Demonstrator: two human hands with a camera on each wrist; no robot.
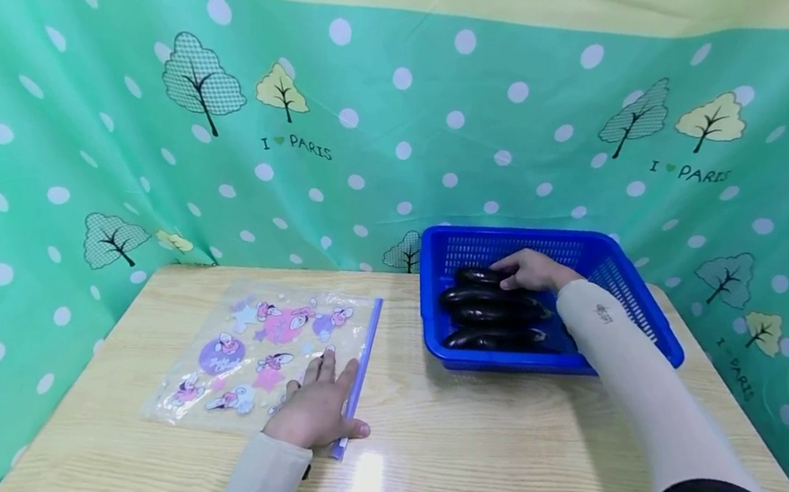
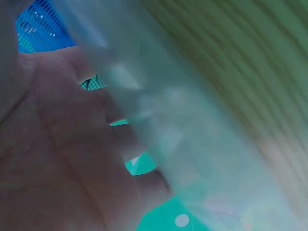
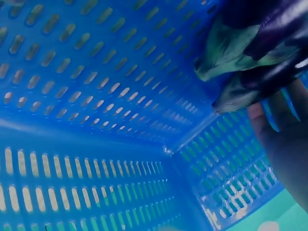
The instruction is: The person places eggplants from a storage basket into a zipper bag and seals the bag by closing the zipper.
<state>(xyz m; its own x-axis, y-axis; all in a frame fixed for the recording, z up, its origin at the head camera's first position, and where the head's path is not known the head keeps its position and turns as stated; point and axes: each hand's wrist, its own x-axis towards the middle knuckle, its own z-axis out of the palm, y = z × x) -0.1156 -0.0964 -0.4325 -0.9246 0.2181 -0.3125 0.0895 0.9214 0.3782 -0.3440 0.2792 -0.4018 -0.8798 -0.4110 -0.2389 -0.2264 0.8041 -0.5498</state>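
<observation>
**Left hand spread over the bag; right hand gripping the rear eggplant in the basket**

Nearest: the left hand (image 1: pixel 314 411), its pale sleeve (image 1: pixel 266 480) at the near edge of view. Fingers extended and spread, nothing gripped. It lies over the right part of a printed clear bag (image 1: pixel 264 362), thumb across the purple closure strip (image 1: pixel 365 360). Judgement: the spread hand steadies light film that would otherwise slide or curl. Left wrist view blurred; fingertips hidden behind film, so pressure cannot be told.

Bag lies flat on the wood-grain table (image 1: pixel 463 457), strip toward the basket side. That probably keeps the bag's mouth facing the produce.

Beyond, to the right: blue basket (image 1: pixel 513 370) holding at least four eggplants (image 1: pixel 494 316), laid crosswise, side by side, in its left part; stem ends point right. The low, broad basket likely lets a hand come in from above.

Right hand (image 1: pixel 535 272) reaches over the basket, fingers and thumb bent about the rear eggplant (image 1: pixel 475 276); tightness cannot be told. Right wrist view shows fingers near a stem end. The grip suits a slick, rounded skin, I judge.

Farthest: green dotted curtain (image 1: pixel 380 135), behind basket and bag.
</observation>
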